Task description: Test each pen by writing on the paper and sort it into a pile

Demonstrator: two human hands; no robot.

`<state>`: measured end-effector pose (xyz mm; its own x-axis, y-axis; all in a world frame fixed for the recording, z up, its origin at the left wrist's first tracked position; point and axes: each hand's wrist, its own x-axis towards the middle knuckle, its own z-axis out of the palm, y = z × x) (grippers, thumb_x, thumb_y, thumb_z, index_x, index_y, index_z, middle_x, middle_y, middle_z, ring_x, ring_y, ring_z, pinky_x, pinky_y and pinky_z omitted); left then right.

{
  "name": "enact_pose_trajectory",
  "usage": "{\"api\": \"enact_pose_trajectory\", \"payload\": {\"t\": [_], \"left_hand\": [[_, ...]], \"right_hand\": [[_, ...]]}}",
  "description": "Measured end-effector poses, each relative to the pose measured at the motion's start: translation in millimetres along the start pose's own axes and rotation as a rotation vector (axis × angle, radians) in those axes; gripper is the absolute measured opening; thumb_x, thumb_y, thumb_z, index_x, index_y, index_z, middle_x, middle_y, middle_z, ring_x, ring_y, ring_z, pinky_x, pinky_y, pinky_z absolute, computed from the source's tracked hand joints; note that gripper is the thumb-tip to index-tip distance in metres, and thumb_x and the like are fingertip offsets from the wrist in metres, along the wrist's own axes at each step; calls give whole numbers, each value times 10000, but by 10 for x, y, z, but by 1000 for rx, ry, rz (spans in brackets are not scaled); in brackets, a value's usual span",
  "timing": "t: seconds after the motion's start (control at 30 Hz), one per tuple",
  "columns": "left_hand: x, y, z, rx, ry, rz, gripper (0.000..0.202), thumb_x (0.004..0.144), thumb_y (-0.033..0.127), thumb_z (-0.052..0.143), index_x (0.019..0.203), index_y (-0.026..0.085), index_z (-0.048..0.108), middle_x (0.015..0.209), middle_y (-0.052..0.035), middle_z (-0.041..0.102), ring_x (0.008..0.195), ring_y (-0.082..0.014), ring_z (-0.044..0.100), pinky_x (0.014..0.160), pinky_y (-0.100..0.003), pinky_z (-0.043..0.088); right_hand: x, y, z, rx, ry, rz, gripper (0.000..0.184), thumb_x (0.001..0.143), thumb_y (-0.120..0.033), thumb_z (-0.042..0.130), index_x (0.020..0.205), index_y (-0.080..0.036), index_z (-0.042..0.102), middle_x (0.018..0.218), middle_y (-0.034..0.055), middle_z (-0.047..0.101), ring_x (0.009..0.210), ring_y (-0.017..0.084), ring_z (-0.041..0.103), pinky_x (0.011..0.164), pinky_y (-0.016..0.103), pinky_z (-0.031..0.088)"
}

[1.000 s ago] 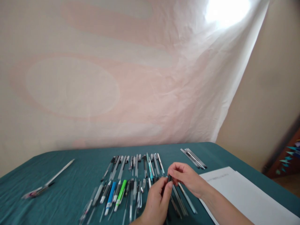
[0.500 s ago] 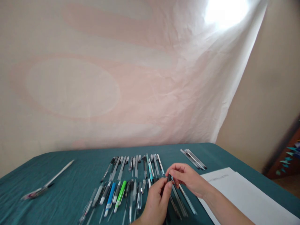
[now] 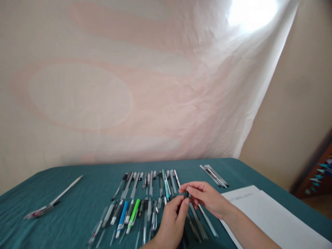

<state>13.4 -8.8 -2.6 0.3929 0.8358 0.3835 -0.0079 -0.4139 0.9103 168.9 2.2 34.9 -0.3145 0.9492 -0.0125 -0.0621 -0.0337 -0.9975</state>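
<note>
Head | dark piece [image 3: 186, 194] — between left hand [image 3: 171, 218] and right hand [image 3: 209, 199] | both pinching it — right at top

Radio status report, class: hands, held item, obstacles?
Left hand pinching dark piece. Right hand at its upper end, grip unclear. Pens close by; nothing visibly blocking.

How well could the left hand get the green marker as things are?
Probably yes: the green marker lies uncovered near the left hand, though that hand holds a small dark object and may need freeing first.
</note>
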Motion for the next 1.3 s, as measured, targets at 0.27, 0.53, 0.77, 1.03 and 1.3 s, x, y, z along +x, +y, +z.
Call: {"api": "enact_pose_trajectory", "payload": {"t": [0.27,0.53,0.77,1.03,1.3], "left_hand": [[-8,-31,-4,6,15,-12,264,892,315,415,838,147,612,787,-38,595,752,-169,535,708,-227,402],[15,25,2,15,17,-64,300,884,349,417,764,147,602,605,15,477,617,-128,451,622,-205,376],[9,-11,11,-33,18,-86,346,876,403,415,733,146,597,544,35,423,535,-110,393,553,-195,355],[13,-24,-23,38,4,-78,329,871,393,429,741,139,593,573,36,429,513,-95,356,515,-191,314],[81,0,-56,-125,121,-121,347,845,443,461,703,143,563,542,40,441,497,-95,386,478,-194,296]], "right_hand": [[-15,-8,15,19,29,6,273,761,-390,631,814,-124,665,597,-15,563,455,39,408,455,171,378],[13,48,39,58,85,-24,247,754,-361,649,782,-116,670,575,-27,543,432,19,382,418,142,315],[11,45,71,128,56,-6,277,762,-389,627,836,-127,682,680,16,607,458,37,384,434,168,346],[8,46,83,-32,160,-80,315,747,-407,635,811,-108,712,488,-31,481,457,47,329,450,185,288],[-51,-36,179,-131,172,-105,440,778,-450,579,1133,-191,581,867,52,601,578,91,469,488,205,384]]}}
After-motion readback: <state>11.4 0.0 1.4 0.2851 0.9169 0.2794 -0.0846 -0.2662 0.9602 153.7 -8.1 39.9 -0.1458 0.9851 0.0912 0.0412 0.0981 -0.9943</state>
